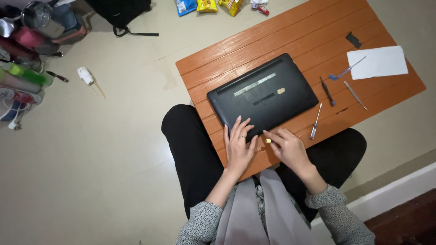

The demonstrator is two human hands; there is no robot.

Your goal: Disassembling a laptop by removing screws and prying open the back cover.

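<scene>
Laptop (263, 95) upturned on tabletop (272, 41); left hand (238, 145) flat, fingers spread, steadying it; right hand (288, 147) fingers pinching small yellow tool (268, 141) at near edge.

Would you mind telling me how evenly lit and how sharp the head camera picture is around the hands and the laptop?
Head view: soft, even light, no hard glare; the left hand and right hand cast only faint shadows on the black laptop and orange table; the centre is sharp, while wide-angle distortion bends the edges.

white paper (378, 62), snack packets (206, 5), black backpack (120, 11)
</scene>
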